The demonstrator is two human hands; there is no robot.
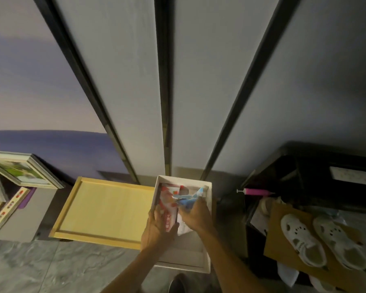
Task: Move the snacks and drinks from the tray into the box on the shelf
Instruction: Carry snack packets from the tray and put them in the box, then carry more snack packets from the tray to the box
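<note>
The left hand [156,228] and right hand [195,216] are bare. So are the left forearm [131,269] and right forearm [226,252], both slim and uncovered down to the frame's bottom edge. Dim light hides finer detail such as nails.

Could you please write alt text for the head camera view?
Two hands reach into a white box: the left hand grips a red-and-white snack packet, the right hand holds a blue packet. A wooden tray lies just left of the box.

One tray [106,208], one box [184,264], two snack packets [167,199], two shoes [302,240], two hands [159,227].
</note>
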